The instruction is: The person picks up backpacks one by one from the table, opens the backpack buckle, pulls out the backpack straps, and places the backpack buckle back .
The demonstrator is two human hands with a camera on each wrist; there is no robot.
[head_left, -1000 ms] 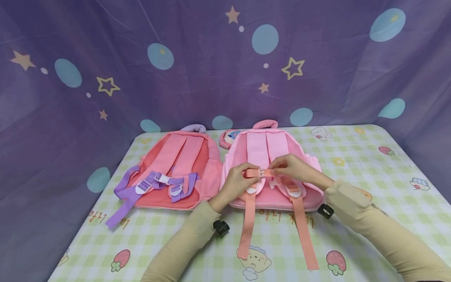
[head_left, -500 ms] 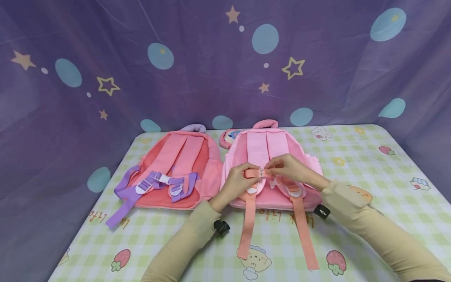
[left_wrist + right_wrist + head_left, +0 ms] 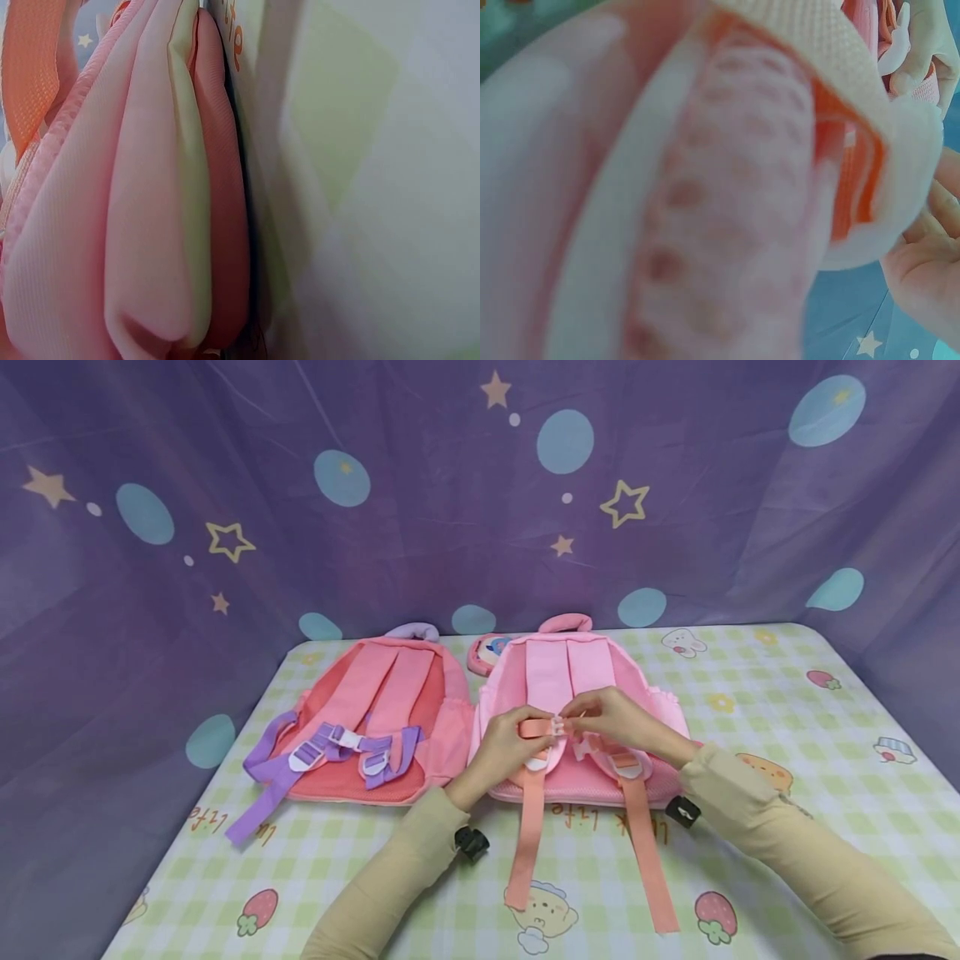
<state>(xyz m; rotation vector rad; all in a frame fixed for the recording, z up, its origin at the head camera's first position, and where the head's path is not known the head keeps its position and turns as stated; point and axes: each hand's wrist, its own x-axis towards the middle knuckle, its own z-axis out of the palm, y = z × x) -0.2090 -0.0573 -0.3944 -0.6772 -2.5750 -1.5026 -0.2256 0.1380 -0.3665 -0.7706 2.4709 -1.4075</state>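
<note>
A pink backpack (image 3: pixel 504 693) lies on the table with its shoulder straps facing up. Over its lower back, my left hand (image 3: pixel 501 747) pinches a loop of orange webbing (image 3: pixel 536 728) beside a small pale plastic buckle (image 3: pixel 557 726). From the other side my right hand (image 3: pixel 618 720) pinches the webbing, fingertips right at that buckle. A second pale clip (image 3: pixel 585 747) lies just below the right fingers. Two long orange strap tails (image 3: pixel 527 843) trail toward the front. The left wrist view shows the bag's soft side (image 3: pixel 150 187); both hands' fingertips are out of sight there.
A coral backpack (image 3: pixel 448 739) lies close on the left, its purple straps (image 3: pixel 262 806) joined by a white buckle (image 3: pixel 347 740). A small round pink item (image 3: pixel 480 656) sits behind the two bags. The checked tablecloth (image 3: pixel 817 735) meets a purple curtain (image 3: pixel 480 527) at the back.
My right hand has slid a little left along the webbing, its fingertips now closer to the buckle. The left hand has stayed in place, and the bags lie as before.
</note>
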